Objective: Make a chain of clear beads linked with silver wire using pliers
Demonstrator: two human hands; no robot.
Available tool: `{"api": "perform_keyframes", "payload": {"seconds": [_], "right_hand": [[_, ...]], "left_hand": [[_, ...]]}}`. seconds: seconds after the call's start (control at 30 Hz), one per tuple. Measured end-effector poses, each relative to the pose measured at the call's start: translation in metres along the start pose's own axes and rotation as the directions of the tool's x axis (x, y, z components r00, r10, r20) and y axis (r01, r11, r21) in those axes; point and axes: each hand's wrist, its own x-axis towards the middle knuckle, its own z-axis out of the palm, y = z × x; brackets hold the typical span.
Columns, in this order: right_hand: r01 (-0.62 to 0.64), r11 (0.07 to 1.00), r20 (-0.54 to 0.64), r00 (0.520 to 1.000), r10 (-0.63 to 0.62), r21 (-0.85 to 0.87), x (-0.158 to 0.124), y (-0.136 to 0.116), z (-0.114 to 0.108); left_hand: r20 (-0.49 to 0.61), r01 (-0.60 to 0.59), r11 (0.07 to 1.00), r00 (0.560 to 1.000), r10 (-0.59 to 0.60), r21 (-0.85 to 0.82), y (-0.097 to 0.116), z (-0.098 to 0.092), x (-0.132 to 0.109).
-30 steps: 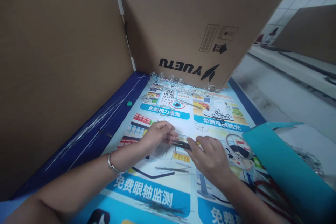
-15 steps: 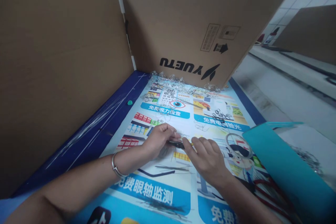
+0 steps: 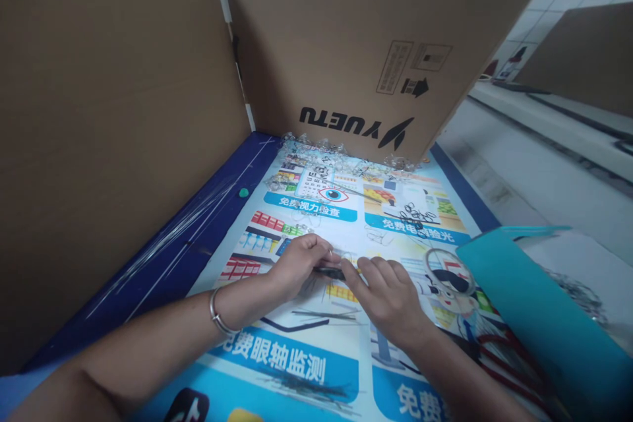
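Note:
My left hand is closed in a pinch with a thin wire that curves up at the fingertips. In my right hand is a pair of pliers; its dark jaws point left under my left fingers, and a bit of yellow handle shows by my right fingers. Whether the jaws bite on the wire I cannot tell. Just below the hands lie straight dark wire pieces on the printed poster sheet. Nearer to me is a thicker bunch of dark wires.
Cardboard panels wall off the back and left. Bent clear and silvery wire pieces line the back, with dark loops at right. A teal box holds tangled wire. Red curved handles lie beside it.
Both hands stay almost in place. My right fingers have shifted slightly left along the pliers, closer to my left fingertips.

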Motion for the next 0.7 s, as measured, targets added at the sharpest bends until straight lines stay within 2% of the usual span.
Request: {"api": "perform_keyframes", "payload": {"seconds": [0.23, 0.43, 0.7], "right_hand": [[-0.008, 1.000, 0.005, 1.000, 0.008, 0.005, 0.0002, -0.0005, 0.0007], [-0.010, 1.000, 0.003, 1.000, 0.010, -0.016, 0.0004, -0.0011, -0.0002], [-0.014, 1.000, -0.003, 1.000, 0.014, 0.006, -0.0014, -0.0002, 0.0023]], "left_hand": [[0.019, -0.029, 1.000, 0.999, 0.029, 0.012, -0.0010, -0.0010, 0.0000], [-0.014, 0.028, 0.999, 1.000, -0.028, 0.021, 0.0030, 0.0007, -0.0022], [-0.015, 0.041, 0.999, 0.999, -0.041, -0.002, 0.0019, 0.0007, -0.0011]]}}
